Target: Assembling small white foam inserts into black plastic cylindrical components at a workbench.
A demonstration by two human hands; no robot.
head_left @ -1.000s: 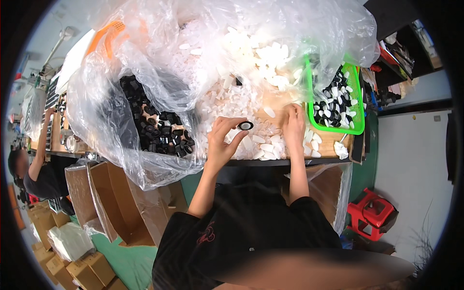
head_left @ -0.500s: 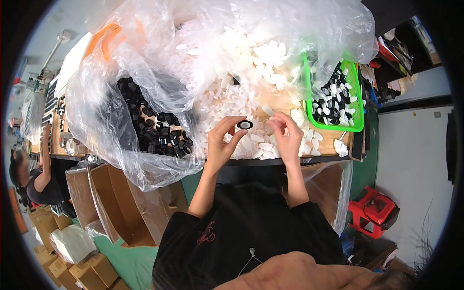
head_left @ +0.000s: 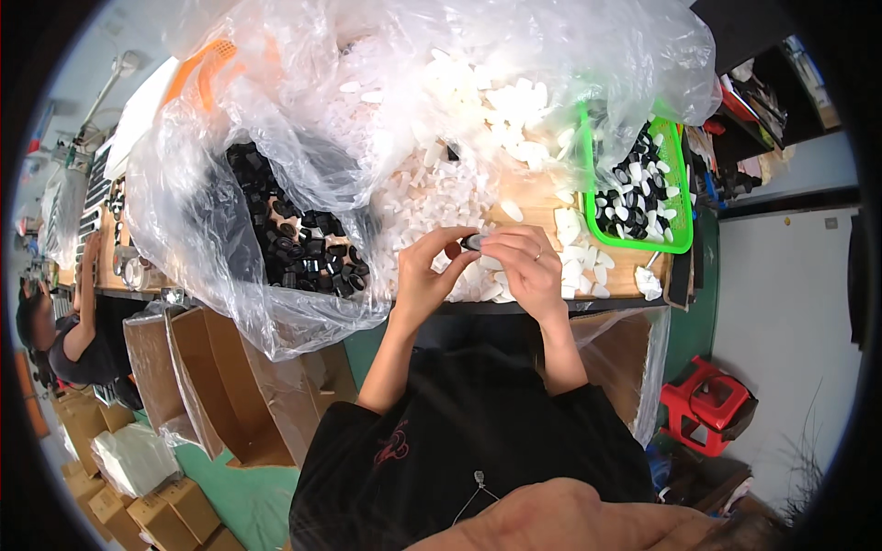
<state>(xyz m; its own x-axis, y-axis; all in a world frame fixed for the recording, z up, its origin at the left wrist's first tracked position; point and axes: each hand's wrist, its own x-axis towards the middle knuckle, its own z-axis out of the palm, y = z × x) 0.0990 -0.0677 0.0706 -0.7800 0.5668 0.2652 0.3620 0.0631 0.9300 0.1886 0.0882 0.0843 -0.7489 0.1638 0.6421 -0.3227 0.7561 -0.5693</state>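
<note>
Both hands meet above the front edge of the wooden table (head_left: 634, 268). My left hand (head_left: 424, 277) pinches a small black ring-shaped cap (head_left: 472, 241) between thumb and fingers. My right hand (head_left: 526, 266) presses against the same cap from the right, with its fingers curled over a white piece that I can barely see. A heap of loose white plastic pieces (head_left: 441, 197) lies just behind the hands. To the left, a clear plastic bag holds a pile of black caps (head_left: 303, 243).
A green basket (head_left: 682, 211) with black-and-white assembled caps stands at the right of the table. Large clear plastic sheets (head_left: 303, 101) drape over the piles. An open cardboard box (head_left: 216, 376) sits below left. A red stool (head_left: 712, 413) stands lower right. Another person (head_left: 64, 340) works at far left.
My right hand has come left from the white pieces to meet the left hand at the black cap. The left hand has stayed about where it was.
</note>
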